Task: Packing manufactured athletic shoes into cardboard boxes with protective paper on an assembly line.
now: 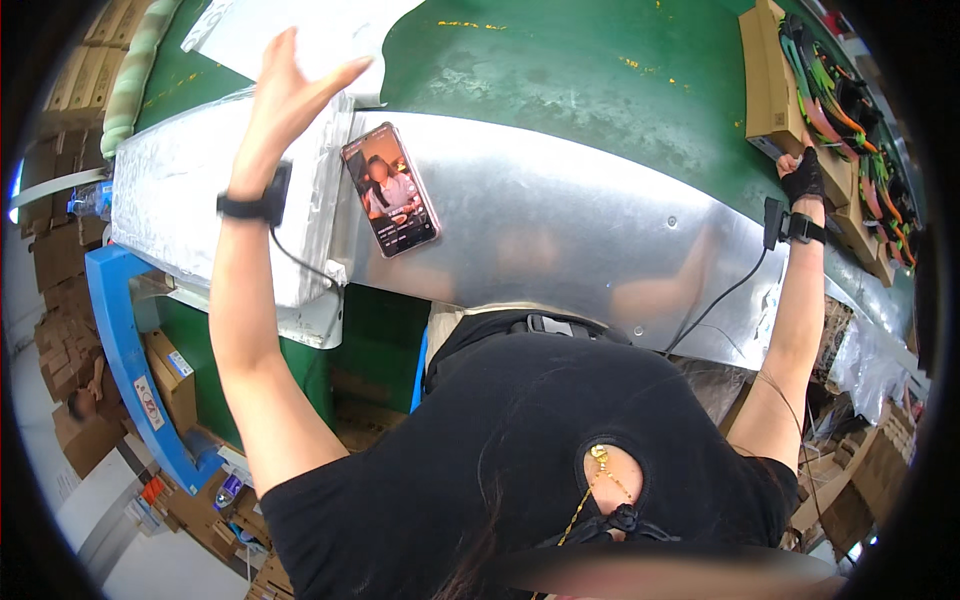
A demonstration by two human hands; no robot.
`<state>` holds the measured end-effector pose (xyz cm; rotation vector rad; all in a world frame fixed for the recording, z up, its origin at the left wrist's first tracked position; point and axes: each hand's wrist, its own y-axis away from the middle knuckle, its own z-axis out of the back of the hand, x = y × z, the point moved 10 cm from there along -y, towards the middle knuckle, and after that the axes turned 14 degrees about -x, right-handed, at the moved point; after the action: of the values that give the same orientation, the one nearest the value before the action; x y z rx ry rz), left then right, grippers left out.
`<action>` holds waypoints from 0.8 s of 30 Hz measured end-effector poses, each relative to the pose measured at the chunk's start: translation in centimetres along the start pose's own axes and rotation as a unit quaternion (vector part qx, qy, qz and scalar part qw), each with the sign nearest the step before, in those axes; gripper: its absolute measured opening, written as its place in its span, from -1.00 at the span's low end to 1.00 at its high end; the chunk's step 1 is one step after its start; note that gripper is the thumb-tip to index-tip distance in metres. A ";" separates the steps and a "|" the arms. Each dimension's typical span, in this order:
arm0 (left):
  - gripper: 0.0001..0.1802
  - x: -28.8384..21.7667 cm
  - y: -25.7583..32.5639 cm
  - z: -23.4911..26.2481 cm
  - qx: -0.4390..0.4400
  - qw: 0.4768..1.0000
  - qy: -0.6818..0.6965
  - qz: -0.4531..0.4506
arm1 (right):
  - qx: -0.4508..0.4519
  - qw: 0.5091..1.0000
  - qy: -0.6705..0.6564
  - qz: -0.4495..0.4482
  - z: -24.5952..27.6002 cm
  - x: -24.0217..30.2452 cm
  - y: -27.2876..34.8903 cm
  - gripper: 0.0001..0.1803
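Note:
My left hand (290, 95) is raised with fingers spread, holding nothing, just below a white plastic sheet (290, 35) lying on the green conveyor belt (580, 70). A black wrist strap with a cable sits on that wrist. My right hand (803, 172), in a black fingerless glove, reaches far right and grips the edge of a brown cardboard box (770, 90) on the belt. A phone (390, 188) with a lit screen leans on the silver metal guard (560, 220) in front of me.
Orange, green and black items (840, 100) are packed in rows in the open boxes at right. A blue metal frame (125, 350) and stacked cartons (60, 260) stand at left. A foam tube (135, 70) lies along the belt's left edge.

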<state>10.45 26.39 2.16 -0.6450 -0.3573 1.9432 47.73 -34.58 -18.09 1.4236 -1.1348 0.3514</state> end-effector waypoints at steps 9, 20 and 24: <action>0.07 3.1 1.4 -21.0 0.418 0.904 -0.083 -0.031 | 0.135 0.958 0.199 0.154 4.6 -4.0 7.5 -0.30; -0.76 0.8 -3.2 -16.3 0.141 0.988 0.005 -0.058 | 0.131 0.969 0.204 -0.034 0.3 -9.5 23.8 -0.66; -0.75 -4.2 -5.0 -8.7 0.001 0.987 0.132 -0.093 | 0.225 0.854 0.342 0.322 -4.3 -2.2 28.8 -0.67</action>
<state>20.57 24.58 -1.17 -0.8273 -0.2409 1.6559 25.86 -24.06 -1.78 1.0914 -0.9141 1.5591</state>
